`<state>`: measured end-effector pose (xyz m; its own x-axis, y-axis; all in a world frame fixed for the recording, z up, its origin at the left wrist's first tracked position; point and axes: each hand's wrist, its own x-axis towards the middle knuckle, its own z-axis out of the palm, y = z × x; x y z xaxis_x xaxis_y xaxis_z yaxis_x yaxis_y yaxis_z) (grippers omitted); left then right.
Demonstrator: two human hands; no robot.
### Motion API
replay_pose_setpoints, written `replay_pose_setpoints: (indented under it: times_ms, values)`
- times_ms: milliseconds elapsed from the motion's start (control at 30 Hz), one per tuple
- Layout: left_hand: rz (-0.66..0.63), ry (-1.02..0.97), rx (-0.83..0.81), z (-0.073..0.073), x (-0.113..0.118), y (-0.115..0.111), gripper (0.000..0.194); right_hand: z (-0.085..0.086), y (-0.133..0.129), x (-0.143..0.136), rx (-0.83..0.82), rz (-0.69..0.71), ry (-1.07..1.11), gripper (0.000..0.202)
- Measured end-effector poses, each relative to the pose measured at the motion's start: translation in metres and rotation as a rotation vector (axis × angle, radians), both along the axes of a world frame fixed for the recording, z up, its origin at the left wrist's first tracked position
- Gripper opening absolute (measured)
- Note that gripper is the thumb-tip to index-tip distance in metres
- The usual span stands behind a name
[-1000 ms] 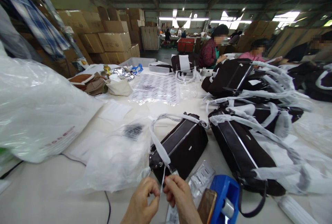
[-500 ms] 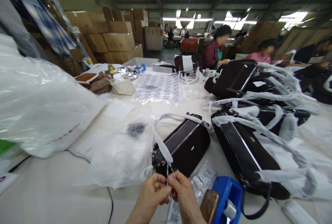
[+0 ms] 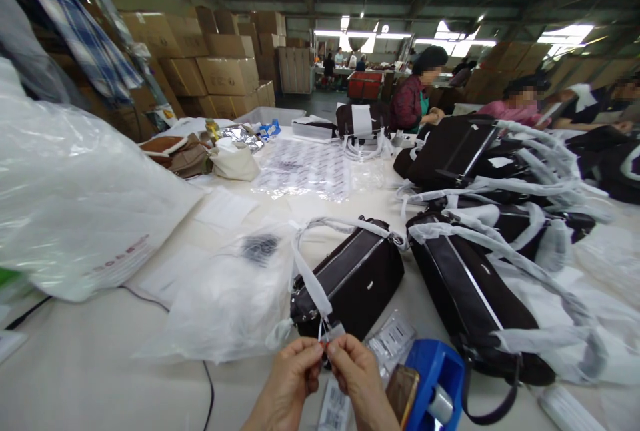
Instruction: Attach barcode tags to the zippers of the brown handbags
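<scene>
A dark brown handbag (image 3: 357,278) lies on the table in front of me, its strap (image 3: 313,284) wrapped in white paper. From the near end of the strap hangs a thin white string (image 3: 321,330) with a small pale tag (image 3: 334,332) beside it. My left hand (image 3: 295,368) pinches the string, thumb against forefinger. Close against it, my right hand (image 3: 356,368) is closed in a pinch on the same string, by the tag. A tiny red spot shows between the fingertips; what it belongs to is too small to tell.
Right of my hand stand a blue tape dispenser (image 3: 436,378) and a phone (image 3: 403,391), beside packs of printed labels (image 3: 393,338). More wrapped bags (image 3: 480,291) pile up on the right. Plastic sheeting (image 3: 225,304) covers the left. Co-workers (image 3: 413,101) sit beyond.
Both hands have shifted slightly and the fingertips have re-gripped the string. The pale tag now shows above my right fingers. The handbag stays in place.
</scene>
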<state>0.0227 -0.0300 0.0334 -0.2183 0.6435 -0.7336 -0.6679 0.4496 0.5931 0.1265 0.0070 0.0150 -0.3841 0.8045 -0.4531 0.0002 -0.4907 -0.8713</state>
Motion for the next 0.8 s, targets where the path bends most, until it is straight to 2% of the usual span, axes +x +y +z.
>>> replay_pose_setpoints:
  times_ms: [133, 233, 400, 533, 667, 800]
  values:
    - [0.075, 0.085, 0.070, 0.002, -0.004, -0.005, 0.033, -0.010, 0.003, 0.011, 0.342, -0.105, -0.301, 0.026]
    - [0.108, 0.110, 0.163, 0.004, -0.008, -0.010, 0.030, -0.020, 0.004, 0.015, 0.481, -0.133, -0.487, 0.029]
    - [0.134, 0.094, 0.261, 0.009, -0.014, -0.013, 0.021, -0.032, 0.004, 0.015, 0.508, -0.054, -0.541, 0.018]
    - [0.057, 0.128, 0.351, 0.016, -0.018, -0.013, 0.017, -0.031, 0.008, 0.021, 0.489, -0.051, -0.494, 0.012]
    - [-0.009, 0.210, 0.348, 0.017, -0.021, -0.010, 0.016, -0.028, 0.012, 0.028, 0.456, -0.009, -0.420, 0.015]
    - [-0.070, 0.303, 0.382, 0.011, -0.024, -0.007, 0.029, -0.037, 0.005, 0.022, 0.441, 0.000, -0.411, 0.009]
